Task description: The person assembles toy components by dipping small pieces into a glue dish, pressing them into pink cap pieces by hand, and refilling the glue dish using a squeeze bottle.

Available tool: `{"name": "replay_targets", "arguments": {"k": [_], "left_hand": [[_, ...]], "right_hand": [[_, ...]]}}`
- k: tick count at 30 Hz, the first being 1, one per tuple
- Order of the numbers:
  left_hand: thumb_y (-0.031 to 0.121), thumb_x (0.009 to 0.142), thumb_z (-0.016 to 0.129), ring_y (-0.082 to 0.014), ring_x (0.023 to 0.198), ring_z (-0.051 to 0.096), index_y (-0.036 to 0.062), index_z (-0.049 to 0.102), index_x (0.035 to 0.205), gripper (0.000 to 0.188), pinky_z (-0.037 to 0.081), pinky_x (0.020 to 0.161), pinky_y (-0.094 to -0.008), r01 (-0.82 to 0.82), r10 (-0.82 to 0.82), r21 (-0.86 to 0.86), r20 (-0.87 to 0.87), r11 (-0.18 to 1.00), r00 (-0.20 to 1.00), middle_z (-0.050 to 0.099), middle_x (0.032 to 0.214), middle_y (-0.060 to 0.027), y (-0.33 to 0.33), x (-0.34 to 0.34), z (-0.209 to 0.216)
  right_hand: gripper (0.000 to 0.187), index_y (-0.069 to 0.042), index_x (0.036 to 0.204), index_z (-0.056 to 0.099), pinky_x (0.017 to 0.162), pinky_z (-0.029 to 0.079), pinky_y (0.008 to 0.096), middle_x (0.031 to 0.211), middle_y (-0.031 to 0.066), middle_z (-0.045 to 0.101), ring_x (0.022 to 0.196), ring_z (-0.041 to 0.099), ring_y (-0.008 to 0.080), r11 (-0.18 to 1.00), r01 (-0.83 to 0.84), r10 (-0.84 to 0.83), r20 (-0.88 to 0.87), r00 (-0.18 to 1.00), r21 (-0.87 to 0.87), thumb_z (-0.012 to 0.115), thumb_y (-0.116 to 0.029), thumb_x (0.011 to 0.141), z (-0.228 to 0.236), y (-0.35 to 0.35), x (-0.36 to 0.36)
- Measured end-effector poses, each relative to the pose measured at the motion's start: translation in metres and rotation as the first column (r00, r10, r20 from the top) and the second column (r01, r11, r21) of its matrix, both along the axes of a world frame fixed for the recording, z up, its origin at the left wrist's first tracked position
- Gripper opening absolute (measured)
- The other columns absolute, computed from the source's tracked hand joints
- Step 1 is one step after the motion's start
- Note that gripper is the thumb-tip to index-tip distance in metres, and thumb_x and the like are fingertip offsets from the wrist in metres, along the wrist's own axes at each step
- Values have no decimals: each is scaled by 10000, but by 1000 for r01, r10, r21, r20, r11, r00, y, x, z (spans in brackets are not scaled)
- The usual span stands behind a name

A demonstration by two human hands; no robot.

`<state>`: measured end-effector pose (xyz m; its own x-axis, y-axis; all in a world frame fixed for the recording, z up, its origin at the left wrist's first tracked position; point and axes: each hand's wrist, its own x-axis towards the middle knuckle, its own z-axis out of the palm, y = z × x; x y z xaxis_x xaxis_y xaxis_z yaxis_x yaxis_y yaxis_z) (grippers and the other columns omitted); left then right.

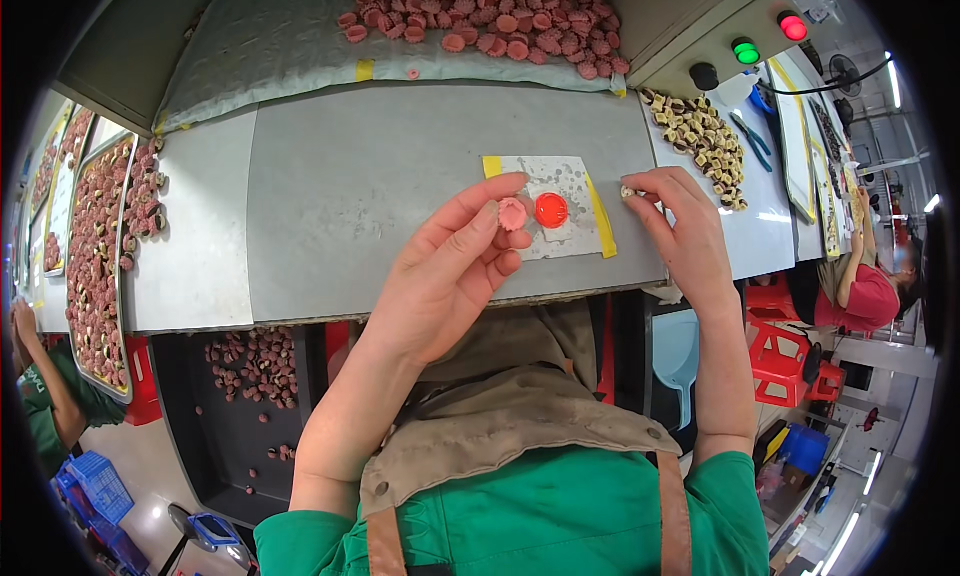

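Observation:
My left hand [440, 261] pinches a small pink cup with a scalloped rim [512, 214] between thumb and fingers, its hollow side showing. To the right, my right hand [685, 226] has thumb and forefinger closed on a small cream-coloured piece [627, 192]. Between the hands lies a small round red dish [551, 211], shiny inside. It rests on a spotted white sheet [572, 244] edged with yellow tape on the grey worktop [360, 191].
Many pink cups [500, 16] are heaped at the back. Cream-and-brown pieces [705, 141] and pliers [752, 141] lie at right. A tray [100, 266] of filled-looking pink pieces stands left; a black drawer [225, 456] sits below. Co-workers [865, 291] are at both sides.

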<state>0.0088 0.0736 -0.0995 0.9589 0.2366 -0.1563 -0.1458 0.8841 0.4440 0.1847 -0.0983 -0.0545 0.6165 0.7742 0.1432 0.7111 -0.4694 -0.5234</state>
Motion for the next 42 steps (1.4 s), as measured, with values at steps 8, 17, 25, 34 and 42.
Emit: {"name": "replay_targets", "arguments": {"k": [8,17,25,34,42], "left_hand": [[172,968,487,-107,952,564,33,464,1272,335,478,840,-252,-54,56,63,-31,997,998,552,1142,-66,-2,0,0],[173,963,503,-93,911,554,46,473,1262,326,461,828,-238,-82,87,62,-79,995,993,570,1099,-42,-5,1,3],[170,958,517,-84,941,566,46,492,1243,312,463,830,-228,-36,41,110,-42,993,998,582,1105,-34,-3,0,0],[179,950,539,-77,918,557,39,506,1225,310,448,805,-212,-42,52,165,-59,985,997,588,1084,-20,-7,0,2],[188,960,523,-74,933,535,41,532,1193,276,426,792,-217,-28,41,203,-59,979,997,586,1078,-10,-11,4,2]], "right_hand": [[155,-11,992,628,695,457,276,922,83,604,783,581,186,999,18,-19,-20,1000,-29,588,-64,853,-1,1,5],[172,-46,975,637,712,468,326,907,94,559,818,573,237,961,-275,270,97,958,39,641,-54,804,0,37,-30],[188,-52,987,640,705,469,336,902,96,557,829,570,253,955,-296,294,136,946,-5,640,-59,799,-7,37,-28],[165,-37,992,639,691,471,282,919,83,581,797,582,194,975,-170,191,-142,971,146,613,-29,830,-8,30,-29],[197,-9,1001,611,712,444,246,947,86,583,835,557,170,891,-134,299,-339,892,434,620,34,809,2,37,-52]]}}
